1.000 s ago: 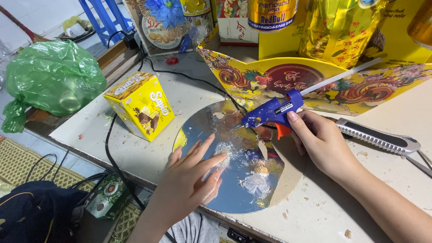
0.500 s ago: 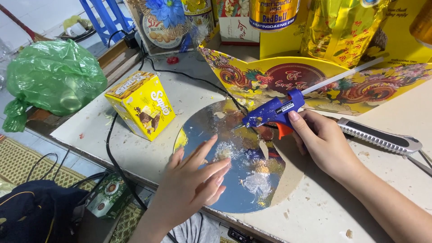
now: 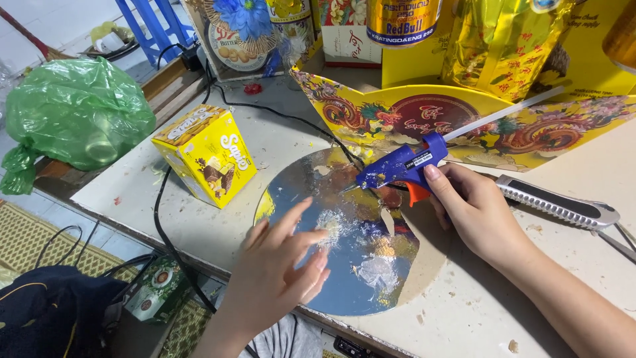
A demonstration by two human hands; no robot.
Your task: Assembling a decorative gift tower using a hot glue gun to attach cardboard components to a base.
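The right hand [image 3: 478, 213] was wrapped around the grip of the blue hot-glue gun with an orange trigger [image 3: 405, 167], whose long axis ran from upper right down to lower left, its nozzle aimed at the far edge of the round, mirror-bright silver disc [image 3: 344, 232] lying flat on the white worktable [image 3: 464, 311]. The left hand [image 3: 281, 275] was at the disc's near-left side, fingers spread and loosely extended, fingertips [image 3: 317, 236] over its glue-streaked middle, holding nothing.
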